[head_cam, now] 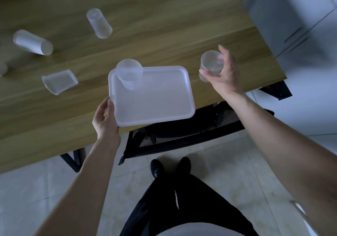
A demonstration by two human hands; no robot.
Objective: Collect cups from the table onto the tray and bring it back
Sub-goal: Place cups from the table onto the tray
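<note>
A white plastic tray (164, 98) hangs over the near edge of the wooden table (164, 25). My left hand (104, 119) grips the tray's near left corner. One clear cup (129, 74) stands upright in the tray's far left corner. My right hand (223, 73) holds a second clear cup (210, 65) above the table, to the right of the tray. Three more clear cups are on the table to the left: one upside down (99, 23), one on its side (32, 42), and one tipped over nearer the tray (59, 81).
A black mesh chair (182, 133) is tucked under the table edge right in front of my legs. A grey cabinet (291, 16) stands beyond the table's right end. Part of another cup (2, 69) shows at the far left edge. The floor is pale tile.
</note>
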